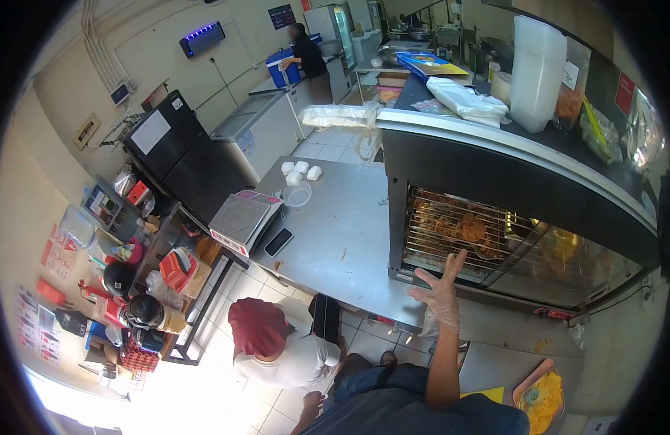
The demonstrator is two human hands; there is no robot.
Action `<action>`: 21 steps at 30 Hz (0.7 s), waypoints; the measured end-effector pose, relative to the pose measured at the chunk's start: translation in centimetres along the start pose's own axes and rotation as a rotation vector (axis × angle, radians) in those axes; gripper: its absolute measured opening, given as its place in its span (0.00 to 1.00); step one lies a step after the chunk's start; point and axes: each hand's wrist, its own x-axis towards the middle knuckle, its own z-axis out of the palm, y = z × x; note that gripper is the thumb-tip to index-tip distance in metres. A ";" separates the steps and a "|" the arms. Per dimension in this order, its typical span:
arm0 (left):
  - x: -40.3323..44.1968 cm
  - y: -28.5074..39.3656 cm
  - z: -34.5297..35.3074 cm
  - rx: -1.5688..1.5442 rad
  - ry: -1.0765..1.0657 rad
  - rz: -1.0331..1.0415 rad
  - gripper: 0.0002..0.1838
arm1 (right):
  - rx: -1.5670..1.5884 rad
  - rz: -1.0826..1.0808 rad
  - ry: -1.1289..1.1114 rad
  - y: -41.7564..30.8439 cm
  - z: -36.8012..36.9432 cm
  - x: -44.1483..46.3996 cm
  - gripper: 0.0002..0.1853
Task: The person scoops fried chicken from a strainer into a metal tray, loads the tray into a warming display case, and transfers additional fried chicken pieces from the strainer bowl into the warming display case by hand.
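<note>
My right hand [440,293], in a clear plastic glove, is raised with spread fingers and holds nothing. It is in front of the opening of a glass-fronted warming cabinet [618,239]. Inside, a browned piece of food [471,228], which looks like fried chicken, rests on a wire rack [429,230] among smaller crumbs. Low in the view my left hand [313,403] hangs beside my body; its fingers are small and partly hidden, so whether they are closed cannot be made out.
A steel table [335,239] carries a scale [241,217], a phone [278,242], a small bowl [298,194] and several white wrapped lumps [294,177]. A person in a red cap [257,328] is low on my left. Another person [309,61] stands by the freezers. A pink tray [520,395] holds yellow-orange food.
</note>
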 end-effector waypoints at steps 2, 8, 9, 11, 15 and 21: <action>0.4 -1.8 -0.3 0.448 -0.037 0.292 0.12 | -0.025 0.033 0.023 -1.2 0.2 -0.5 0.81; -0.8 -2.9 -0.2 1.019 -0.112 0.472 0.14 | -0.102 0.019 0.108 -1.5 -0.4 -1.1 0.70; -0.7 -3.0 -0.2 1.048 -0.112 0.449 0.14 | -0.069 -0.019 0.139 -1.1 -0.3 -1.1 0.68; -0.6 -3.4 -0.2 0.949 -0.132 0.354 0.14 | -0.004 -0.092 0.199 -0.3 0.0 -1.0 0.64; -0.9 -2.8 -0.3 0.374 -0.125 0.162 0.14 | -0.131 0.050 0.327 -2.6 0.8 -1.1 0.55; -2.0 -2.4 0.8 -0.002 0.000 0.130 0.15 | -0.187 0.016 0.371 -2.2 0.9 -1.2 0.46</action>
